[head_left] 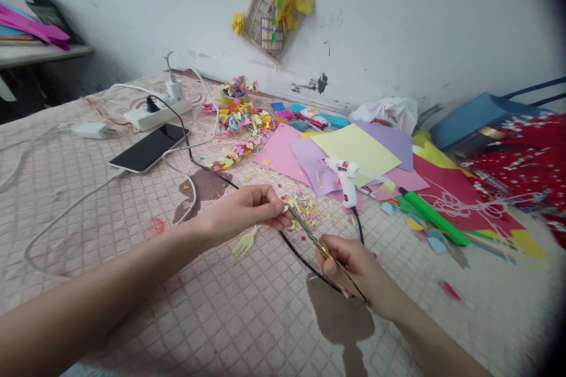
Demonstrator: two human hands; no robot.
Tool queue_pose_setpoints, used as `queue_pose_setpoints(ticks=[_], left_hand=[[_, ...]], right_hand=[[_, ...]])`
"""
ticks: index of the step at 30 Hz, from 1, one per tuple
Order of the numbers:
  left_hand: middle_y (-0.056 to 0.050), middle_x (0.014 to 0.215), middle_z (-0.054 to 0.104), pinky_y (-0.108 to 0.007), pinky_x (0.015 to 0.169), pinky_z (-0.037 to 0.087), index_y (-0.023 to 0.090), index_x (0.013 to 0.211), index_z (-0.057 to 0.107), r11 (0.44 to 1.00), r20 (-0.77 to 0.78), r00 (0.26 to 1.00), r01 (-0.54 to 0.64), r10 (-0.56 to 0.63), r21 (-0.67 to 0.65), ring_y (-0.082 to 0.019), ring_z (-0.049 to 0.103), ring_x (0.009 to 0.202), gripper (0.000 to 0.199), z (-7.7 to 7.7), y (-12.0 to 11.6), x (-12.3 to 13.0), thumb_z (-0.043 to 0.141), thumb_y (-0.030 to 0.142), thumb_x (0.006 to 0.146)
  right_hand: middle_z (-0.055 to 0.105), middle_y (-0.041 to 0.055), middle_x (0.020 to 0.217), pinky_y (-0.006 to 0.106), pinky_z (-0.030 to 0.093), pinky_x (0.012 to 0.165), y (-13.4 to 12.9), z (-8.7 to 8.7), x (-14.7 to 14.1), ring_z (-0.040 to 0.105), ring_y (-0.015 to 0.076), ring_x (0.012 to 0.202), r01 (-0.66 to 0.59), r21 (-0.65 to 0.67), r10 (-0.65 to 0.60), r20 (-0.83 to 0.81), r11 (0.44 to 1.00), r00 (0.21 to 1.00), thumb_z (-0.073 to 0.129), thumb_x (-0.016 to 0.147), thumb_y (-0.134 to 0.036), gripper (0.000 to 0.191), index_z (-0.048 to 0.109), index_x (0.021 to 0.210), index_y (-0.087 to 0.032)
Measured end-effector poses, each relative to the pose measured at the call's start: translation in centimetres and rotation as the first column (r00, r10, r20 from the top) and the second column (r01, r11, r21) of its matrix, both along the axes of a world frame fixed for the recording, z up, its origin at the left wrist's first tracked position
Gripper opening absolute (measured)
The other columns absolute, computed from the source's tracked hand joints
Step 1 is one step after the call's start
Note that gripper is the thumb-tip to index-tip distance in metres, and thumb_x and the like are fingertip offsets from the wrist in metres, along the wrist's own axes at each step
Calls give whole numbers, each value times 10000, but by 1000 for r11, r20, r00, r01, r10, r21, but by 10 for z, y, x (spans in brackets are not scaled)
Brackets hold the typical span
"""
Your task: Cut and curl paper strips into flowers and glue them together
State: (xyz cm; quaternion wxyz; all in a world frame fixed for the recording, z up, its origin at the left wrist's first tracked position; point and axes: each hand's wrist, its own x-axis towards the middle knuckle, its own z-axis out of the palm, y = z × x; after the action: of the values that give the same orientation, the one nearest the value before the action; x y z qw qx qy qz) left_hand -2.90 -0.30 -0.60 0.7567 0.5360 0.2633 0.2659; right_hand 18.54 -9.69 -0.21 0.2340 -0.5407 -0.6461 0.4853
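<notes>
My right hand (349, 265) is wrapped around a slim pair of scissors (315, 240) with metal blades and a gold-coloured handle part. The blades point up and left, their tips at the fingers of my left hand (256, 207). Between the left thumb and fingertips is a small pale yellow paper piece (286, 208), partly hidden. Behind the fingertips, small paper cuttings (305, 212) lie scattered on the quilted cloth. A fringed pale yellow paper strip (244, 243) lies just below my left hand.
A white glue gun (346, 179) stands by stacked coloured paper sheets (358, 150). Its black cord runs beneath my hands. At left lie a phone (150, 147), a power strip (157, 113) and white cables. Several paper flowers (247, 121) are heaped at the back. A green glue-stick-like tube (435, 218) lies right.
</notes>
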Motion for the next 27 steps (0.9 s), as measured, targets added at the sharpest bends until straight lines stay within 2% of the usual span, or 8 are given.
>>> queue_pose_setpoints(ticks=[5,14,27], left_hand=[[-52,818,695,-261,752,477,132,773,519,1000,-8,1000,1,-1,-5,-121,653,782,174,-1,0,1,610,269,831],[-53,811,698,-266,754,476,133,776,524,1000,-11,1000,1,-1,-12,-122,654,782,172,-2,0,0,609,270,833],[-52,815,699,-264,758,481,133,781,521,1000,-14,1000,6,-6,-1,-121,653,785,176,-1,0,0,616,273,828]], right_hand=[[344,-58,532,208,256,410,-2,4,-1,316,75,454,-4,-9,4,-9,1000,1000,400,706,-785,598,400,619,-193],[371,-63,515,203,221,407,-3,-3,4,305,69,434,8,-72,-10,-34,997,999,422,740,-742,566,437,639,-185],[385,-54,527,208,223,423,-3,-4,6,306,77,456,1,-43,-1,-1,999,1000,421,778,-702,533,421,635,-189]])
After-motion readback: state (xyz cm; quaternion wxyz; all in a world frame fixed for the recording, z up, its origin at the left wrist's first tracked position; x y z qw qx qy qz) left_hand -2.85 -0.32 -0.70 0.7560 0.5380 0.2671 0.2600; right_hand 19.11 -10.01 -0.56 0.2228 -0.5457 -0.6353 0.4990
